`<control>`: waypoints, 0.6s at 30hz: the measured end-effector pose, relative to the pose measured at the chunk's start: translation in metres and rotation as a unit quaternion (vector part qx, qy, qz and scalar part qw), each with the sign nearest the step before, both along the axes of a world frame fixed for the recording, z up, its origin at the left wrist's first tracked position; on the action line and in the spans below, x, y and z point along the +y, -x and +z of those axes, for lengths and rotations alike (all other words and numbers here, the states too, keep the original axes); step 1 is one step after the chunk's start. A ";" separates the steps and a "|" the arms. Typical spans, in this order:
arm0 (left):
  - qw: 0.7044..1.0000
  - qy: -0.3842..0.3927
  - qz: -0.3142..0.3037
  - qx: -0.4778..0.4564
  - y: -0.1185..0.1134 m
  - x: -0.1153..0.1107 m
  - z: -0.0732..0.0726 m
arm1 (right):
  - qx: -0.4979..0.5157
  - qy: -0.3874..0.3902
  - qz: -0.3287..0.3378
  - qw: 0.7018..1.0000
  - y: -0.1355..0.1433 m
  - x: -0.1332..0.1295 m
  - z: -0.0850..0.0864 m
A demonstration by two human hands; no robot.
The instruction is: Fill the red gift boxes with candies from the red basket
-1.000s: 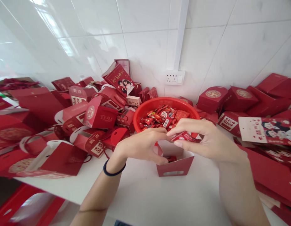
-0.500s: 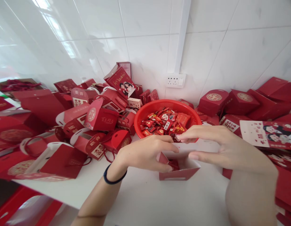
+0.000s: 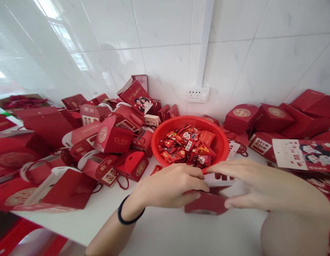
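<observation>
A small dark red paper gift box (image 3: 205,204) stands on the white table in front of the basket, its front panel toward me. My left hand (image 3: 171,186) is at its left, with curled fingers and thumb closed on its upper edge. From the right, my right hand (image 3: 251,185) grips the box, thumb at its front right edge and fingers reaching over the back. The box's inside is mostly covered by my hands. Just behind, a red plastic basket (image 3: 157,147) holds many wrapped candies (image 3: 190,145).
Red gift boxes (image 3: 114,137) with cord handles are piled at the left. More boxes (image 3: 241,117) and a printed card panel (image 3: 305,154) lie on the right. One red packet (image 3: 156,169) rests beside the basket. A socket (image 3: 197,95) is on the tiled wall.
The box's front panel has come up, and its opening with the red contents no longer shows. Both hands sit slightly lower in view. A red packet beside the basket is now visible.
</observation>
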State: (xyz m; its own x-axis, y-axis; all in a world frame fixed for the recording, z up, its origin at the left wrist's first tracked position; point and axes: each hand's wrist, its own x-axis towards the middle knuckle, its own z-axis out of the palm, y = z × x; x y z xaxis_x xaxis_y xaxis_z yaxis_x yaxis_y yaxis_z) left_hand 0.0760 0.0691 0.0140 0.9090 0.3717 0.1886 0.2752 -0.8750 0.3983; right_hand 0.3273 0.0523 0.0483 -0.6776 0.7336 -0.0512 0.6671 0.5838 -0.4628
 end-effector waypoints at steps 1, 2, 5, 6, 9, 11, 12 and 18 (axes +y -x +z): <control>1.000 -0.023 0.001 0.008 -0.002 -0.001 -0.001 | 0.002 0.001 0.001 1.000 0.002 0.001 -0.002; 0.999 -0.048 0.005 0.016 -0.003 -0.002 -0.002 | 0.006 -0.001 0.002 1.000 0.003 0.001 -0.006; 0.993 -0.115 0.018 0.033 -0.008 -0.003 -0.004 | 0.018 -0.014 -0.009 1.000 0.003 0.005 -0.017; 0.990 -0.132 0.020 0.038 -0.010 -0.003 -0.004 | 0.019 -0.017 -0.016 1.000 0.002 0.007 -0.020; 0.986 -0.156 0.027 0.047 -0.012 -0.002 -0.004 | 0.013 -0.014 -0.030 0.999 -0.001 0.009 -0.024; 0.986 -0.157 0.032 0.037 -0.013 -0.003 -0.005 | 0.012 -0.006 -0.026 1.000 -0.003 0.009 -0.022; 0.987 -0.157 0.031 0.031 -0.013 -0.003 -0.005 | 0.009 0.000 -0.023 1.000 -0.004 0.009 -0.021; 0.983 -0.166 0.058 0.056 -0.017 -0.005 -0.008 | -0.033 0.007 -0.026 0.999 -0.003 0.003 -0.017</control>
